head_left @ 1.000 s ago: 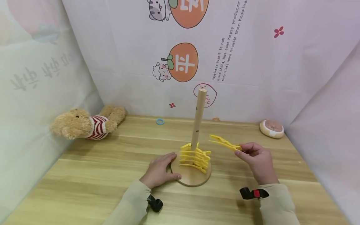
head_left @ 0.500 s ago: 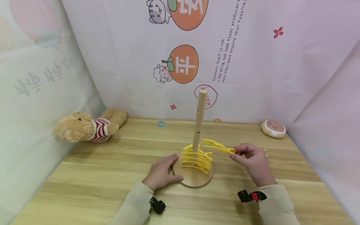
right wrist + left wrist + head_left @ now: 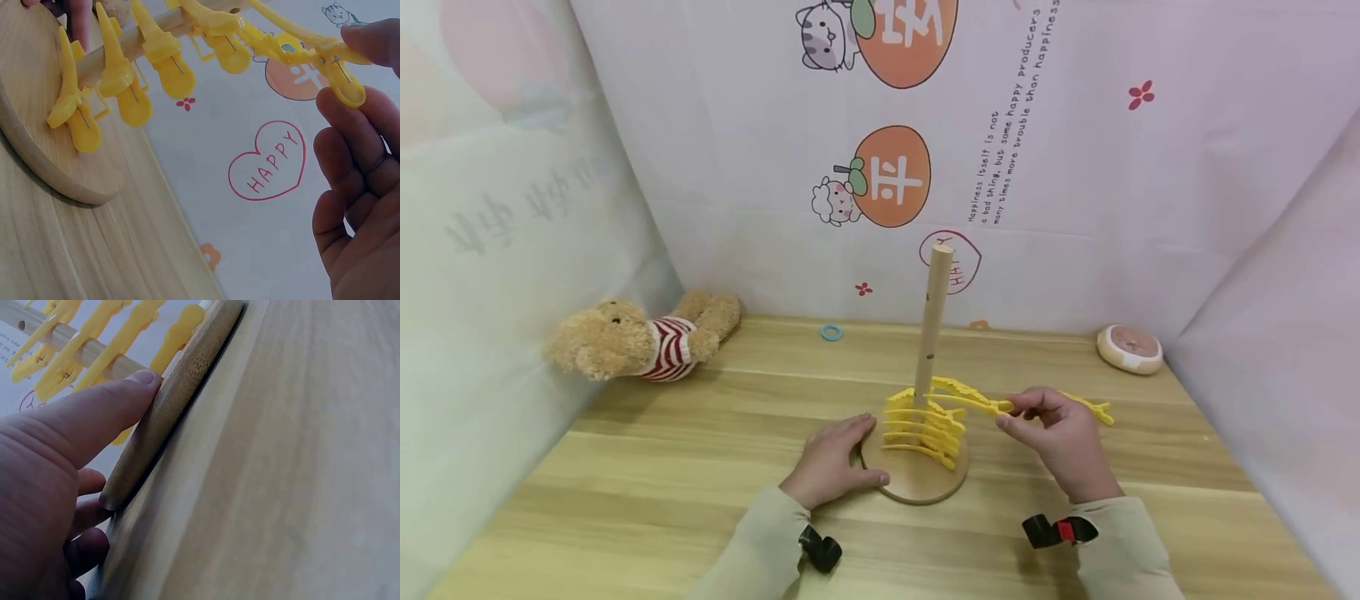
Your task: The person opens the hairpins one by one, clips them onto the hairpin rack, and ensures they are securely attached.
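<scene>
A wooden stand has an upright pole (image 3: 932,321) on a round base (image 3: 917,487). Several yellow alligator hair clips (image 3: 128,81) are clamped on the lower pole, one above another. My left hand (image 3: 831,462) holds the base's left edge, its thumb (image 3: 119,406) against the rim. Between right thumb and fingers my right hand (image 3: 1056,437) pinches the handle end of another yellow hair clip (image 3: 970,398). That clip's jaws are spread, tips by the pole's right side above the others; whether they touch the pole I cannot tell.
Another yellow hair clip (image 3: 1097,410) lies on the table behind the right hand. A teddy bear (image 3: 640,337) in a striped top lies at the back left. A blue ring (image 3: 831,332) and a round pink-and-cream object (image 3: 1130,348) are near the back wall.
My right hand has moved left with its hair clip, bringing the tips to the pole. The clip lying on the table has come into view behind it. The left hand stays at the base.
</scene>
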`<state>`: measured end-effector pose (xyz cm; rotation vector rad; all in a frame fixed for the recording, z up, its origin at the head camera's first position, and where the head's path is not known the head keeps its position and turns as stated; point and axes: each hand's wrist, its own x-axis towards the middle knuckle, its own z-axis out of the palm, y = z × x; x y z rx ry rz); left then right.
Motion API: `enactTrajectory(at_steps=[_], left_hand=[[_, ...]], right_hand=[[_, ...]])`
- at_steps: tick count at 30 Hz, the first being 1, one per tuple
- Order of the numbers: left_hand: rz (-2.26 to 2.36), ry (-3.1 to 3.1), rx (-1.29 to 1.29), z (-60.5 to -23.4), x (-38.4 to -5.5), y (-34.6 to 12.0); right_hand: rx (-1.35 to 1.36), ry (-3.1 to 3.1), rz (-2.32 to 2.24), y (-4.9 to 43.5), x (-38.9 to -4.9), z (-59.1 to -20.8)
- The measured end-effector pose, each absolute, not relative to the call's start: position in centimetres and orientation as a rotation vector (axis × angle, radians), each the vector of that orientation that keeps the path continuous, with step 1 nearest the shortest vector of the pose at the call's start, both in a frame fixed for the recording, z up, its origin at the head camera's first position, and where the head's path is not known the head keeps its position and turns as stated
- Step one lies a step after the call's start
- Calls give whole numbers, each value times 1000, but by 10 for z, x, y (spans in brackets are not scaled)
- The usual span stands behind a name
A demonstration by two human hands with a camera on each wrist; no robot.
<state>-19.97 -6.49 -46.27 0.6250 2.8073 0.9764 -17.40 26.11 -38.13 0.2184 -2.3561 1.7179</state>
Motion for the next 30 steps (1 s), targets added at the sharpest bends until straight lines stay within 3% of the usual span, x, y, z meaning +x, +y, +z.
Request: enactTrajectory(at_steps=[30], left_hand=[[806, 2803, 618, -449, -201, -47]], right_hand=[[270, -2402, 1634, 231, -177, -392]])
